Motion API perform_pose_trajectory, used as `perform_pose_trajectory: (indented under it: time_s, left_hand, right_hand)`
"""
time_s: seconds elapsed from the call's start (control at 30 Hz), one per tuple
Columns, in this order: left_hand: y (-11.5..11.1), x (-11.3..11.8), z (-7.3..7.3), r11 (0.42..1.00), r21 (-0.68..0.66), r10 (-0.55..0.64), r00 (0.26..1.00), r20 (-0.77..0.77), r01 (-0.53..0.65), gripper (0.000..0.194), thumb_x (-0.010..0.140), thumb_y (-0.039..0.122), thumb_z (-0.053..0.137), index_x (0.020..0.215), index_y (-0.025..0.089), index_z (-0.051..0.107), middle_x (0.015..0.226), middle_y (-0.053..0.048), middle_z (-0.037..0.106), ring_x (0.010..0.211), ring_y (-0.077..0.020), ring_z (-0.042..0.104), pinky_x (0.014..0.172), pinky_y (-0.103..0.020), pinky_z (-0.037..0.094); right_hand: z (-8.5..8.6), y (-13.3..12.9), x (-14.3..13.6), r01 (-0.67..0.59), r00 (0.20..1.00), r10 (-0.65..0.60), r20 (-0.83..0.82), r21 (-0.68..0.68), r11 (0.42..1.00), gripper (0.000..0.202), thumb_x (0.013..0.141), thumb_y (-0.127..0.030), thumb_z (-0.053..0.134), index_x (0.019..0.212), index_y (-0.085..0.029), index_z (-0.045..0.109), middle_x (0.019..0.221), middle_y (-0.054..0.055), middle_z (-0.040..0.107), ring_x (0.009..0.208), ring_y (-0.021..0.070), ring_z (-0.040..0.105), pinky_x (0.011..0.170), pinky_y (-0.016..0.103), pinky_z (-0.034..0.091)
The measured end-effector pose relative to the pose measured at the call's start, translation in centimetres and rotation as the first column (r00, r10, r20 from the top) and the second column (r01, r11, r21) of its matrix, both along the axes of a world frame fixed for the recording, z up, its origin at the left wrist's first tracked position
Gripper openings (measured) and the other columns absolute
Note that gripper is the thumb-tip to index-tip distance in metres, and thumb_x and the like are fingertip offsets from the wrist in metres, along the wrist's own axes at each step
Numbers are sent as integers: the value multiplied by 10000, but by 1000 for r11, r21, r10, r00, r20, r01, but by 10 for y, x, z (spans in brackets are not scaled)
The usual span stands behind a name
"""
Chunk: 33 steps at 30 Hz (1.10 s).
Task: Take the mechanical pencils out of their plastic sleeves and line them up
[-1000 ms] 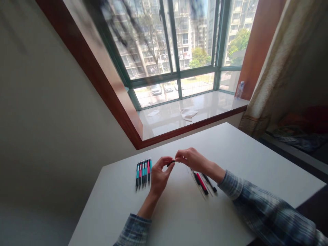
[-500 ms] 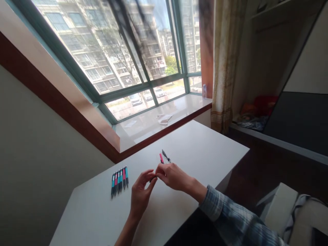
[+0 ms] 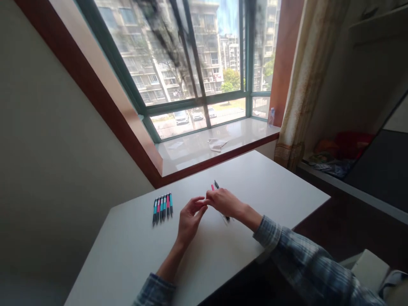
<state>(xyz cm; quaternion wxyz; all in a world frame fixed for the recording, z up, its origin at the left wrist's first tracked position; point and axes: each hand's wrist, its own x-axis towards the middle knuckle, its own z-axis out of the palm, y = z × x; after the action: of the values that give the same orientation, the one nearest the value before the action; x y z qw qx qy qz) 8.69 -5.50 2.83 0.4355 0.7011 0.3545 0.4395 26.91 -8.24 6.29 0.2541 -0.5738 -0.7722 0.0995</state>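
Blue-sleeved, the person's left hand (image 3: 188,219) and right hand (image 3: 225,202) meet at curled fingertips mid-frame; what they grasp is too hidden to tell. Above the right knuckles show a pink pen part (image 3: 212,187) and a black pen part (image 3: 216,184), the black one tapered and aimed upper left. Left of centre, six slim teal or pink click pens (image 3: 162,207) with black grips lie side by side, tips toward frame bottom, on the smooth white table (image 3: 134,250).

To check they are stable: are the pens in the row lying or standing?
Lying: the pens rest side by side on the white table, tips toward the camera.
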Motion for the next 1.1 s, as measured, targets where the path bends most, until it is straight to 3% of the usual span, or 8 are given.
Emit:
perform_pose_trajectory:
  time_s: [0.27, 0.33, 0.47, 0.6, 0.77, 0.9, 1.03, 1.1]
  left_hand:
    - [52, -4, 0, 966, 233, 142, 984, -105, -115, 343, 832, 227, 717, 1175, 230, 700, 872, -23, 759, 833, -202, 728, 880, -386, 583]
    - [58, -8, -1, 960, 248, 163, 980, -118, -129, 394, 839, 216, 714, 1231, 245, 685, 897, -22, 756, 847, -199, 722, 881, -379, 578]
    - [59, -20, -5, 967, 206, 174, 979, -110, -149, 365, 875, 237, 696, 1240, 245, 689, 936, -38, 747, 859, -202, 719, 851, -353, 579]
    - [52, -24, -8, 961, 251, 166, 968, -191, -115, 391, 883, 169, 681, 1266, 249, 674, 915, -31, 716, 842, -193, 700, 838, -334, 564]
    - [49, -21, -7, 942, 330, 149, 960, -237, -64, 392, 935, 148, 617, 1309, 262, 645, 1014, -47, 695, 909, -187, 696, 857, -322, 551]
    - [49, -21, -9, 942, 321, 165, 966, -199, -95, 392, 952, 153, 590, 1324, 269, 636, 987, -36, 693, 902, -179, 684, 879, -328, 545]
    - [49, -21, -17, 973, 174, 170, 981, -98, -151, 376, 940, 197, 607, 1307, 264, 655, 973, -35, 680, 868, -174, 687, 855, -324, 562]
    - [50, -20, -20, 986, 50, 158, 987, -31, -157, 372, 929, 232, 624, 1299, 253, 657, 992, -36, 668, 838, -167, 702, 821, -311, 572]
  right_hand:
    - [-4, 65, -14, 34, 993, -34, 115, 2, 999, 546, 1057, -544, 368, 833, -203, 731, 743, 82, 728, 654, 177, 634, 611, 263, 359]
    - [-5, 75, -12, -33, 997, 33, 74, -12, 999, 548, 1060, -525, 381, 773, -195, 713, 677, 49, 687, 600, 146, 573, 594, 252, 339]
    - [-10, 82, -6, -306, 948, 304, -92, -3, 952, 404, 1035, -421, 485, 755, -178, 645, 602, -32, 551, 556, 101, 431, 566, 221, 308]
    - [-15, 79, -4, -393, 916, 390, -92, -19, 919, 362, 1028, -328, 465, 716, -177, 572, 587, -57, 447, 543, 92, 349, 563, 234, 275]
    - [-15, 77, -7, -346, 930, 326, -172, -98, 933, 415, 1040, -366, 436, 703, -169, 577, 564, -53, 436, 540, 94, 367, 559, 249, 270]
    - [-17, 82, 6, -342, 914, 306, -267, -101, 934, 429, 1045, -430, 443, 790, -171, 673, 628, -16, 576, 591, 116, 494, 606, 247, 370]
    - [-24, 95, 32, -219, 949, 219, -228, 25, 975, 218, 956, -403, 624, 949, -214, 732, 818, 36, 715, 778, 182, 604, 727, 299, 465]
    - [-27, 99, 44, -202, 961, 202, -189, 18, 979, 237, 890, -393, 712, 1075, -246, 728, 924, 52, 744, 907, 224, 625, 789, 341, 494]
